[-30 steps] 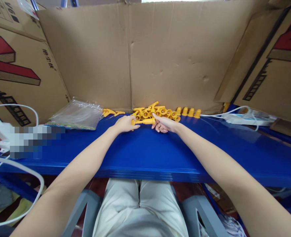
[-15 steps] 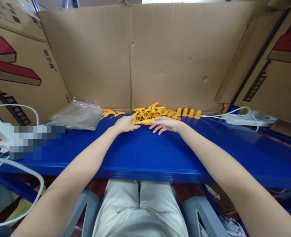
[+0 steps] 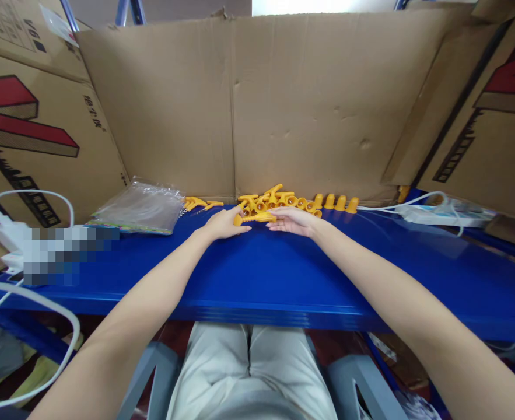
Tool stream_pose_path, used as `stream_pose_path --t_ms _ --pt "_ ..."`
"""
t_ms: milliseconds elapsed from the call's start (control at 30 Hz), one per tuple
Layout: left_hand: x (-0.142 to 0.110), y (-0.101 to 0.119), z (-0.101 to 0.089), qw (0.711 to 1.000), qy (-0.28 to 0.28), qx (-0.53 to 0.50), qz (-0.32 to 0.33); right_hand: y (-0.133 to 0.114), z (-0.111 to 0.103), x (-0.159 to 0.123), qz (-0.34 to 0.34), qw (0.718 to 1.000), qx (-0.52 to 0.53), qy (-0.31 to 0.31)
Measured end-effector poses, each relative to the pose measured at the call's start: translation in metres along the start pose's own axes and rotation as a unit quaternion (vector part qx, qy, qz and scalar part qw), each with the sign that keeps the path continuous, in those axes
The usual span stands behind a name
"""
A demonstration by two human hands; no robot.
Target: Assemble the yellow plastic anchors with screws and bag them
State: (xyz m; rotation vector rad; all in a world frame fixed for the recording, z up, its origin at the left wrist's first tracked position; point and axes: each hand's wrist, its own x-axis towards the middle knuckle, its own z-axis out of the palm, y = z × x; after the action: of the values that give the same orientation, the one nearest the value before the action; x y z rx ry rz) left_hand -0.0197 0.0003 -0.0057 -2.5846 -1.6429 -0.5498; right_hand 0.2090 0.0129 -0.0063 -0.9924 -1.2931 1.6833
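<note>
My left hand [image 3: 222, 224] reaches in from the left, thumb and fingers closed around the flared end of a yellow plastic piece [image 3: 260, 216]. The piece lies sideways between both hands, just above the blue tabletop. At its other end is my right hand [image 3: 295, 220], thumb and index finger pinching it while the other fingers stretch out loosely. Right behind the hands is a pile of yellow cup-shaped parts [image 3: 301, 202], open ends facing me. Yellow T-shaped handles [image 3: 273, 190] lie on top of that pile.
Several yellow cups [image 3: 340, 203] stand in a row at right. Left of the pile lie yellow handles with chains [image 3: 195, 203] and clear plastic bags [image 3: 137, 207]. White power strips [image 3: 452, 217] with cables sit at both sides. Cardboard [image 3: 305, 105] walls the blue table [image 3: 261, 268].
The fingers of my right hand have drawn closer together, and the yellow piece has turned slightly between my hands. The whole view has shifted a little downward.
</note>
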Motion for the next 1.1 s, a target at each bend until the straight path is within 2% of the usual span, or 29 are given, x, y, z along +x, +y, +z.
stream_pose_path --t_ms 100,167,267,333,400,467,533,667,800,967,1033,1100 --pt "-0.001 -0.001 0.001 0.996 0.066 -0.060 0.016 -0.013 0.003 0.002 -0.089 0.995 0.037 0.036" --pt "0.000 -0.001 0.001 0.990 0.114 -0.085 0.023 -0.024 0.004 0.005 -0.167 0.982 0.054 0.076" --pt "0.003 -0.003 0.002 0.989 0.122 -0.079 0.020 -0.035 0.008 0.017 -0.288 0.944 0.012 0.158" --pt "0.005 -0.004 0.003 0.994 0.087 -0.065 0.022 -0.038 0.010 0.027 -0.364 0.901 -0.085 0.219" --pt "0.006 -0.005 0.006 0.996 0.058 -0.059 0.034 -0.036 0.012 0.038 -0.426 0.840 -0.208 0.264" --pt "0.006 -0.005 0.009 0.996 0.047 -0.062 0.049 -0.032 0.014 0.049 -0.465 0.778 -0.316 0.281" --pt "0.006 -0.005 0.010 0.995 0.042 -0.064 0.059 -0.025 0.016 0.058 -0.482 0.733 -0.392 0.278" --pt "0.005 -0.003 0.009 0.995 0.035 -0.062 0.065 -0.014 0.020 0.070 -0.463 0.684 -0.499 0.264" --pt "0.004 0.000 0.007 0.996 0.023 -0.057 0.067 -0.009 0.032 0.069 -0.392 0.653 -0.603 0.237" --pt "0.004 0.000 0.008 0.996 0.016 -0.057 0.069 -0.009 0.052 0.065 -0.309 0.600 -0.708 0.209" --pt "0.004 0.000 0.008 0.996 0.014 -0.056 0.071 -0.007 0.058 0.067 -0.261 0.591 -0.739 0.194" --pt "0.004 0.000 0.007 0.996 0.009 -0.056 0.070 -0.006 0.064 0.069 -0.205 0.594 -0.757 0.181"
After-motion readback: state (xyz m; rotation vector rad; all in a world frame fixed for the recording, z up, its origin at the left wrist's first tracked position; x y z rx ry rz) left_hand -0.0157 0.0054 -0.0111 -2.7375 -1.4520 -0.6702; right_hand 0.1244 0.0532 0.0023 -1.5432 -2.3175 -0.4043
